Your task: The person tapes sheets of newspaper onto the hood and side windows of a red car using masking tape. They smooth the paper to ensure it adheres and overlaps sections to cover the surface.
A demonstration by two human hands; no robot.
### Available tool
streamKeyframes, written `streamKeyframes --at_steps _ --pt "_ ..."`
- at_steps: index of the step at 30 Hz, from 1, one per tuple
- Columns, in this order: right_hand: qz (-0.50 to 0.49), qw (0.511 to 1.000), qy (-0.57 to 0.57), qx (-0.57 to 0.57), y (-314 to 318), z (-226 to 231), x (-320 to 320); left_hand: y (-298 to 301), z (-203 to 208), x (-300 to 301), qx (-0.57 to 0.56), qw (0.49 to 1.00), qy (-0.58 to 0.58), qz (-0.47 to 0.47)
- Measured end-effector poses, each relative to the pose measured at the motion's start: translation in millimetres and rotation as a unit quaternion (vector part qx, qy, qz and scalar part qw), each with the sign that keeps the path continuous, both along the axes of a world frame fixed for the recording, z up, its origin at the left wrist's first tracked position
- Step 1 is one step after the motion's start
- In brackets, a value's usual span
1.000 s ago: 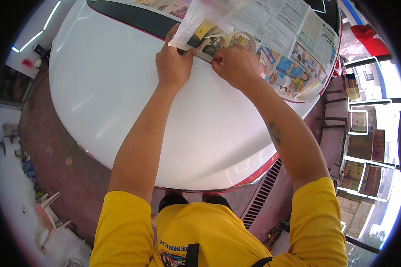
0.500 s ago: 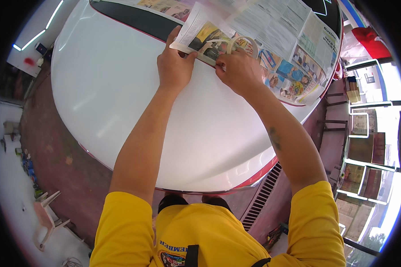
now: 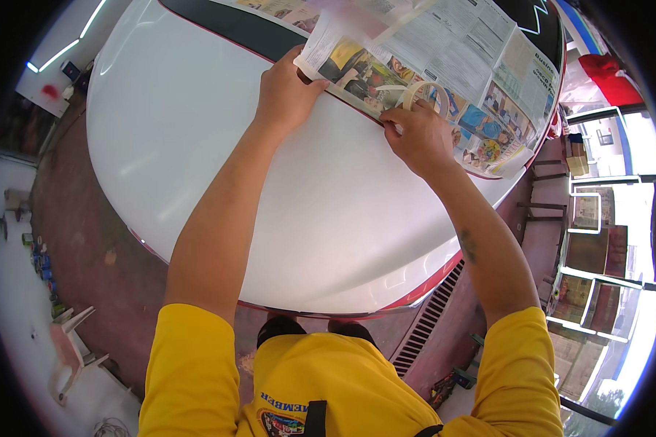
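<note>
Sheets of newspaper (image 3: 444, 51) cover the dark glass of a white car, their lower edge running along the smooth white panel (image 3: 306, 211). My left hand (image 3: 288, 95) is at the left corner of the sheet, thumb and fingers closed on its edge. A roll of pale masking tape (image 3: 444, 98) stands tilted against the fingers of my right hand (image 3: 423, 138), which is closed, fingertips pinched down at the paper's lower border. Part of the roll is hidden behind that hand. A strip of bare dark glass (image 3: 226, 29) shows left of the paper.
A slotted floor drain (image 3: 426, 328) runs past the car's right side. A pale plastic chair (image 3: 69, 353) lies at the lower left, by several small cans (image 3: 44, 266) along the wall. Red cloth (image 3: 608, 73) hangs at the far right.
My right hand and the tape roll have shifted right along the paper's lower edge, away from my left hand. The left hand stays at the corner.
</note>
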State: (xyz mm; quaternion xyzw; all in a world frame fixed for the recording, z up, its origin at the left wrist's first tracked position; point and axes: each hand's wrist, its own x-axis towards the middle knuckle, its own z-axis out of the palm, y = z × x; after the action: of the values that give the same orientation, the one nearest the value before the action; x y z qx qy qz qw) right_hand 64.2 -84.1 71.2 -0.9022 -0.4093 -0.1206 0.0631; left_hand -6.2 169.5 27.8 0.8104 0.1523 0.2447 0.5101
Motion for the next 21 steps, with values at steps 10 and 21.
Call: streamKeyframes --at_steps 10,21 --pt "-0.03 0.999 0.022 -0.031 3.4 3.9 -2.9 20.7 -6.7 2.0 0.041 0.998 -0.036 -0.034" --pt "-0.033 0.999 0.018 -0.032 14.3 5.2 -7.3 14.6 -13.8 2.1 0.055 0.996 -0.06 -0.025"
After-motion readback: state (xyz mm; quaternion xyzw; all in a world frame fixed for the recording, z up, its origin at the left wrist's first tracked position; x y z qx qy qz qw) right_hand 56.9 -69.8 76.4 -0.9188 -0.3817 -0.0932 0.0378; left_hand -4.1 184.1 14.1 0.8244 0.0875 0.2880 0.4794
